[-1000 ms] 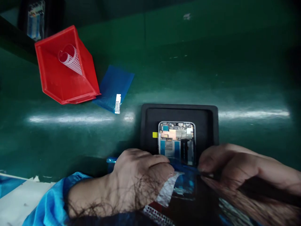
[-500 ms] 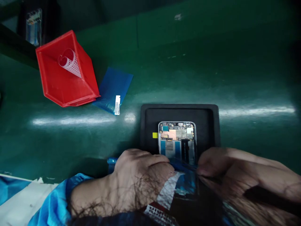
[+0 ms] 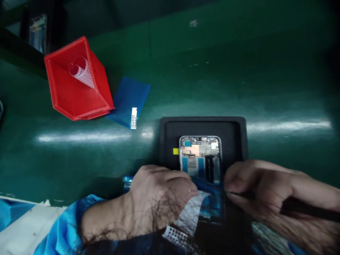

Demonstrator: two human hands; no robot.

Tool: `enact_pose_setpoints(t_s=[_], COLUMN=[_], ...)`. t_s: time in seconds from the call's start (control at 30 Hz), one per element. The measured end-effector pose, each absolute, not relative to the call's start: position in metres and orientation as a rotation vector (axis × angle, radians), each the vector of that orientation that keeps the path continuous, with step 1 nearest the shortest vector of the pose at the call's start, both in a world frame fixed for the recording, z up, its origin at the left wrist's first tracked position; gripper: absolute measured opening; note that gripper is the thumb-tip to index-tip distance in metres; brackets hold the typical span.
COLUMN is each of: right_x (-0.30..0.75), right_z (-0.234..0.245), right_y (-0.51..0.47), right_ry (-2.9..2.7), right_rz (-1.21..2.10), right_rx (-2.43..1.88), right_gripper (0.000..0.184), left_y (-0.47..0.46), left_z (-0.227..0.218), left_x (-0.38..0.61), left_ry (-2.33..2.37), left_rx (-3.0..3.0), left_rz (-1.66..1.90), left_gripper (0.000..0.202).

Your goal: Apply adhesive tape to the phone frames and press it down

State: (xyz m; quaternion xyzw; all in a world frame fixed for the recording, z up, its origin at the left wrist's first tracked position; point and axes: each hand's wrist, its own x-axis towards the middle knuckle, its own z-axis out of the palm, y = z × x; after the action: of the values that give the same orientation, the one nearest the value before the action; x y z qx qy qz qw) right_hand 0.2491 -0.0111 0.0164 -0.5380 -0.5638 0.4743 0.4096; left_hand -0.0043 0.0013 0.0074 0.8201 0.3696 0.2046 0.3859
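Observation:
An opened phone [image 3: 201, 150] with its circuit board showing lies in a black tray [image 3: 164, 141]. My left hand [image 3: 162, 191] is closed at the phone's lower left, on a sheet of blue film [image 3: 127, 182] whose edges stick out on both sides of it. From under this hand hangs a whitish strip [image 3: 192, 212], and a perforated white strip [image 3: 176, 234] is below it. My right hand [image 3: 260, 187] is pinched at the phone's lower right, gripping a dark slim tool [image 3: 310, 212] of unclear kind. Both hands hide the phone's lower part.
To the left, a red bin [image 3: 77, 95] holds a curled perforated white sheet [image 3: 83, 74]. Beside it, a blue film sheet [image 3: 132, 95] lies on the green table [image 3: 278, 88] with a small dotted white strip [image 3: 134, 118]. Another opened phone [image 3: 38, 33] is at the far left.
My right hand has shifted slightly up, staying beside the phone. My left hand keeps nearly the same place. The whole view has moved a little.

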Motion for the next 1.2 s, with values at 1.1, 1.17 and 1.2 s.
enact_pose_setpoints(t_s=[1.1, 1.17, 1.2], right_x=[0.270, 0.272, 0.273], right_z=[-0.002, -0.006, -0.007], right_y=[0.010, 0.006, 0.004], right_ry=[-1.293, -1.381, -1.435], right_rz=[1.001, 0.952, 0.913], right_rx=[-1.529, -1.492, -1.455], right_gripper=[0.035, 0.035, 0.035], left_y=[0.004, 0.004, 0.004], left_z=[0.003, 0.003, 0.004], left_x=[-0.006, -0.006, -0.006], left_ry=[0.960, 0.959, 0.958], left_rx=[2.091, 2.095, 2.097], left_rz=[0.611, 0.617, 0.620], left_gripper=[0.009, 0.008, 0.008])
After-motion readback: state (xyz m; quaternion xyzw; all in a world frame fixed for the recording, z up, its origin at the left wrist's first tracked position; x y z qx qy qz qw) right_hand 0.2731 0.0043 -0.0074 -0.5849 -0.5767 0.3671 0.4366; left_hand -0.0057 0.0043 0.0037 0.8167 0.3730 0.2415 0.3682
